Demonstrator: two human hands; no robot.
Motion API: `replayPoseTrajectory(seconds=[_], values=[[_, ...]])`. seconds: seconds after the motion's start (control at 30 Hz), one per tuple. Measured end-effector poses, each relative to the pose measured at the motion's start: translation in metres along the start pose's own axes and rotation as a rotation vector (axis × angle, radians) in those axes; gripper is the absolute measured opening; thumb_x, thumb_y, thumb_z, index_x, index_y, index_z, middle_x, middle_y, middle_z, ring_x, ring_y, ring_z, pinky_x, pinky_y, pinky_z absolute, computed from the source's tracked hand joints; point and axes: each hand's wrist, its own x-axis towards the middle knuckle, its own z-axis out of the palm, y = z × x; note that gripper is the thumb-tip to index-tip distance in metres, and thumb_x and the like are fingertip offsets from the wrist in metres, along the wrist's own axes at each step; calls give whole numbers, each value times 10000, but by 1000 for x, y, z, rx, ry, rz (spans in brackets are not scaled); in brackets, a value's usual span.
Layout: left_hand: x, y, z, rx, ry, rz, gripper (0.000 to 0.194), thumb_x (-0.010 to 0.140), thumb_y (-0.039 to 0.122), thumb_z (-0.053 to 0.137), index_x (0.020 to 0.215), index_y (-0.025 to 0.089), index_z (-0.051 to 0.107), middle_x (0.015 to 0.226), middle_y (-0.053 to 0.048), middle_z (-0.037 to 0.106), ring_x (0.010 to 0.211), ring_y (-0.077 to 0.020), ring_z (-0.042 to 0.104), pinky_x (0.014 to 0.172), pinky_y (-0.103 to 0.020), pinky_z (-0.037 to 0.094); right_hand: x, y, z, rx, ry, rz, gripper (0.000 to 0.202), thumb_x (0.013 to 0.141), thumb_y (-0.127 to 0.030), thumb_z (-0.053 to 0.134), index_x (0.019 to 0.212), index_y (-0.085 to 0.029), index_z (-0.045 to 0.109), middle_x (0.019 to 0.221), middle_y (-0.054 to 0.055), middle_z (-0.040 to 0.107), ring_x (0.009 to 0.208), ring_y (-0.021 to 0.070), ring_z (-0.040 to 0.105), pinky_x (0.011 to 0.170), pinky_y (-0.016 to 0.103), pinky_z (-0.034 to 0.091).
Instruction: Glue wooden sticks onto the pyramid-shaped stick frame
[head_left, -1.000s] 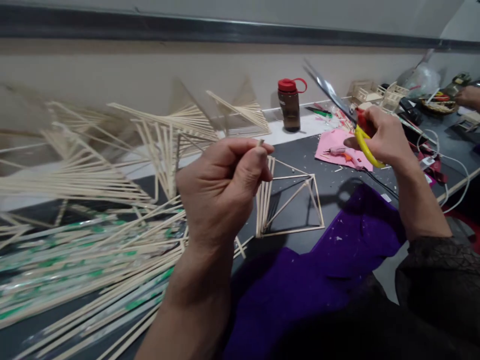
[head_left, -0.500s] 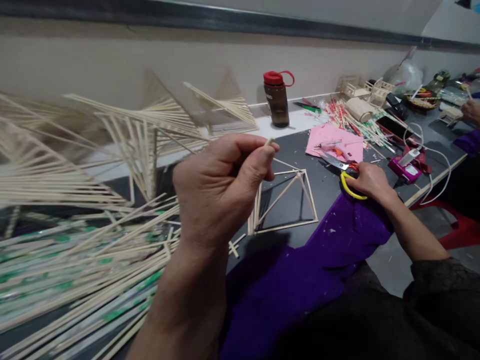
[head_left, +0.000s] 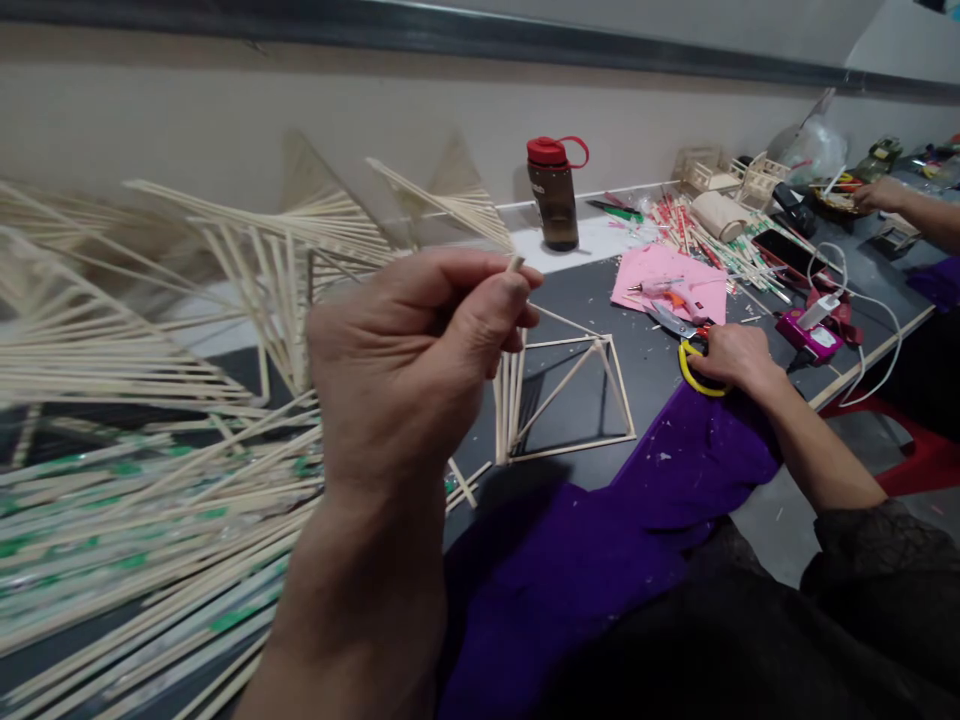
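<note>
My left hand (head_left: 420, 360) is raised in front of me, thumb and fingers pinched on a wooden stick (head_left: 515, 264). Only the stick's short pale end shows above the thumb; my fingers hide the rest. My right hand (head_left: 739, 357) grips scissors (head_left: 694, 367) with yellow and red handles at the table edge, their blades pointing up and left. Between my hands, a frame of thin wooden sticks (head_left: 574, 453) stands on the dark table (head_left: 555, 480). A few loose sticks (head_left: 466, 484) lie crossed beside it.
Bundled sticks (head_left: 187, 570) and twisted stick structures (head_left: 247, 215) fill the left side. A red-capped bottle (head_left: 555, 200) stands by the wall. A glue gun (head_left: 675, 290) lies on pink paper (head_left: 630, 270), near a purple power adapter (head_left: 806, 335). Another person's hand (head_left: 885, 195) reaches in far right.
My left hand has shifted slightly left and up with the stick. My right hand stays almost still with the scissors. The other person's hand has moved left toward a basket.
</note>
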Motion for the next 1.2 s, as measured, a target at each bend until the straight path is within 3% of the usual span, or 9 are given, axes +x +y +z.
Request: replayPoseTrajectory(seconds=[0.2, 0.3, 0.4, 0.47, 0.57, 0.67, 0.83, 1.2], values=[[3, 10, -2, -127, 10, 86, 159, 755, 76, 689, 763, 204, 783, 563, 29, 676, 442, -76, 546, 336, -208, 348, -8, 4, -13, -60, 2, -23, 548, 851, -543, 511, 988, -81, 772, 979, 228, 744, 935, 356, 701, 686, 364, 468], [4, 8, -3, -139, 1, 97, 158, 754, 70, 693, 759, 198, 784, 563, 25, 677, 443, -75, 553, 328, -203, 347, 0, 2, -25, -16, 126, -78, 464, 919, -475, 453, 1007, -141, 762, 990, 179, 747, 917, 306, 684, 688, 336, 434], [3, 6, -3, -123, -14, 77, 127, 771, 107, 709, 783, 204, 790, 577, 27, 682, 437, -72, 557, 326, -190, 359, 29, -15, -32, 65, 267, -310, 425, 992, -341, 348, 1107, -205, 734, 1114, 130, 716, 958, 249, 639, 719, 317, 405], [1, 6, -3, -100, -13, 57, 120, 778, 122, 710, 795, 208, 792, 566, 37, 672, 423, -67, 551, 324, -177, 364, 57, -32, -31, 63, 300, -442, 407, 993, -306, 362, 1193, -225, 708, 1211, 132, 659, 1015, 272, 599, 731, 335, 399], [-1, 9, -3, -64, 12, 44, 127, 774, 116, 708, 787, 210, 792, 557, 48, 663, 428, -64, 559, 325, -160, 371, 92, -55, -23, -26, 344, -553, 395, 973, -201, 372, 1139, -142, 726, 1297, 174, 582, 1163, 324, 500, 833, 388, 394], [-1, 11, -5, -40, 39, 39, 138, 770, 101, 707, 782, 208, 793, 549, 54, 659, 427, -61, 562, 326, -155, 376, 110, -66, -14, -96, 344, -582, 391, 952, -140, 370, 1071, -67, 735, 1254, 214, 581, 1171, 341, 470, 895, 430, 369], [1, 9, -7, -21, 63, 42, 161, 767, 80, 696, 768, 212, 789, 571, 55, 673, 431, -59, 562, 326, -157, 370, 120, -69, -6, -92, 348, -634, 350, 941, -149, 408, 1057, -81, 732, 1206, 196, 603, 1125, 330, 487, 888, 428, 364], [2, 4, -7, 48, 65, -49, 121, 763, 108, 714, 784, 202, 787, 563, 48, 669, 423, -79, 559, 328, -193, 362, 137, -79, -8, -56, 327, -626, 307, 886, -173, 504, 1042, -36, 731, 1201, 204, 621, 1140, 335, 499, 931, 434, 374]])
